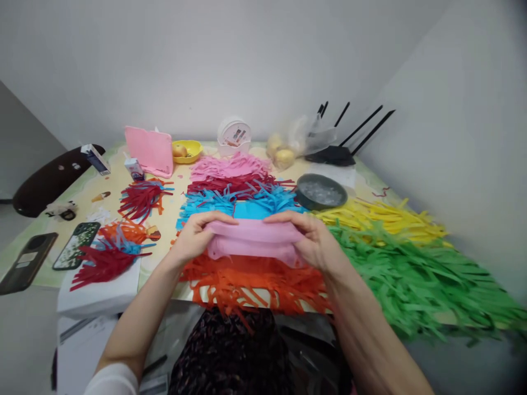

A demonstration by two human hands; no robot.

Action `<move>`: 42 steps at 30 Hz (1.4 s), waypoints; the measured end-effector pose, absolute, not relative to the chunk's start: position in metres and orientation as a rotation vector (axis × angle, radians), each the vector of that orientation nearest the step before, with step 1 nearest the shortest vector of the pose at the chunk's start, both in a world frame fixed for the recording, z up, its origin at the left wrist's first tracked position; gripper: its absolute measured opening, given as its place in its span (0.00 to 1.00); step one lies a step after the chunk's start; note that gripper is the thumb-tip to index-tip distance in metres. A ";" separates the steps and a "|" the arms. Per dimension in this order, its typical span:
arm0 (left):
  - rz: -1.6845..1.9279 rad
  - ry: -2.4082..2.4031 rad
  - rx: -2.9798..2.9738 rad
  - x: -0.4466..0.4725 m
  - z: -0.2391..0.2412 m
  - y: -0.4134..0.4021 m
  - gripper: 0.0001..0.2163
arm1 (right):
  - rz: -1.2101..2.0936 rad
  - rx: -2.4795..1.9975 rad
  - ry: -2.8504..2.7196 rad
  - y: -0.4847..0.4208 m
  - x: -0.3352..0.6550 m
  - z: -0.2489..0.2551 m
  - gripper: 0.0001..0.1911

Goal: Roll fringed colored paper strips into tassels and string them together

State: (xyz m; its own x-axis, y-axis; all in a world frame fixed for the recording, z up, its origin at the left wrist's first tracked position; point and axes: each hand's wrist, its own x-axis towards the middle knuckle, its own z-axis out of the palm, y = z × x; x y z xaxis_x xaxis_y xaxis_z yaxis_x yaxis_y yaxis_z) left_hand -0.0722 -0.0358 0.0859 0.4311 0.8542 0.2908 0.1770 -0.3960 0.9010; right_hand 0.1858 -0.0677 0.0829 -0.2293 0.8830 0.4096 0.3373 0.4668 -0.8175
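Observation:
A folded pink sheet, thin like tissue or crepe paper (255, 240), is stretched between my two hands above the table. My left hand (198, 237) pinches its left end, thumb and fingers closed on it. At the opposite end my right hand (310, 238) grips the sheet the same way. Under and behind the sheet lie fringed paper strips: orange (263, 282) nearest me, then blue (247, 208), dark red (230, 186) and pink (233, 166) farther back.
Green fringe (411, 280) and yellow fringe (382, 219) spread at right beside a dark bowl (321, 191). Two phones (28, 263), small tassels (105, 262), a pink tablet case (150, 151) and a yellow bowl (193, 151) are at left. Black sticks (373, 131) jut up at the back right.

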 end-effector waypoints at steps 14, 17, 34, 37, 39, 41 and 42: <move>0.551 0.568 1.840 -0.100 0.119 -0.025 0.26 | 0.765 -0.849 -1.850 -0.067 0.189 0.105 0.15; 0.455 0.695 1.818 -0.086 0.119 -0.022 0.25 | 0.710 -0.784 -1.946 -0.066 0.187 0.109 0.14; 0.184 0.998 2.225 -0.066 0.126 -0.033 0.13 | 0.779 -1.363 -2.460 -0.055 0.176 0.113 0.12; 0.253 0.974 2.242 -0.070 0.125 -0.033 0.12 | 0.869 -1.379 -2.406 -0.055 0.175 0.110 0.17; 0.327 0.958 2.255 -0.072 0.124 -0.033 0.12 | 0.925 -1.366 -2.380 -0.056 0.177 0.111 0.20; 0.344 0.976 2.246 -0.073 0.125 -0.031 0.11 | 0.938 -1.380 -2.370 -0.056 0.178 0.114 0.23; 0.327 0.991 2.233 -0.073 0.125 -0.030 0.12 | 0.943 -1.396 -2.368 -0.056 0.178 0.116 0.25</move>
State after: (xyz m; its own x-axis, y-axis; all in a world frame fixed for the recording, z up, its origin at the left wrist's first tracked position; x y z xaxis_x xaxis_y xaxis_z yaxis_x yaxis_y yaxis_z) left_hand -0.0732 -0.0296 0.1253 0.6807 0.7315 -0.0378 0.5654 -0.4919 0.6621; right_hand 0.1779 -0.0565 0.1157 -0.5174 0.8477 -0.1171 0.6962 0.3373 -0.6337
